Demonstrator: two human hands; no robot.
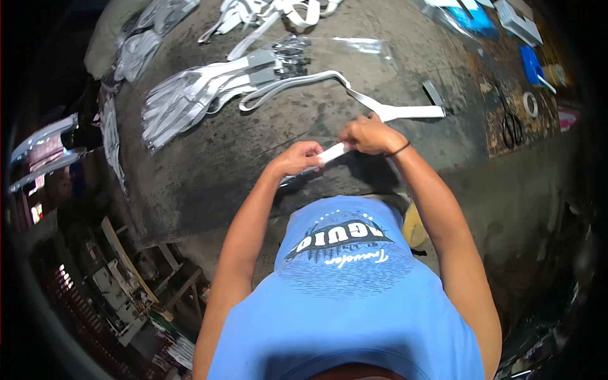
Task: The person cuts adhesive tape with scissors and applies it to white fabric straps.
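Note:
A short white strap piece (332, 152) stretches between my hands, low over the dark tabletop. My left hand (297, 158) is closed on its left end, and a bit of clear plastic (288, 180) shows below those fingers. At the other end, my right hand (372, 135) pinches the strap, knuckles up. Just beyond the right hand lies a white lanyard (411, 113); its loop curves away to the left, and a small dark fitting is at its right end. Whether the held piece joins this lanyard is hidden by my right hand.
Bundled lanyards in clear plastic (183, 104) lie at the left, with loose white straps (272, 12) behind. A clear plastic sheet (364, 45) lies beyond the lanyard. To the right are black scissors (512, 126), a tape roll (530, 104) and a blue object (532, 65).

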